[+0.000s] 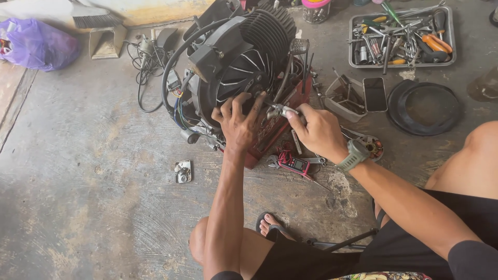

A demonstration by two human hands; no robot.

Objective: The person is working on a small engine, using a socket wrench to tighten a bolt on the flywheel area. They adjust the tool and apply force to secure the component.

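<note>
Head view: a black engine [233,62] with cooling fins is seen propped on a red stand [270,137] on the concrete floor [83,155]. The left hand [239,124] is laid against the engine's fan cover, fingers spread and pressed on it. The right hand [317,130] is closed around a metal tool [278,110], whose tip is held at the engine just beside the left fingers. A red meter [293,165] lies below the hands; a tool tray [402,36] and phone [374,94] are set well apart.

There is one view only, from the person's head. It looks steeply down and forward at the concrete floor [78,171], close above the engine [233,62].
</note>
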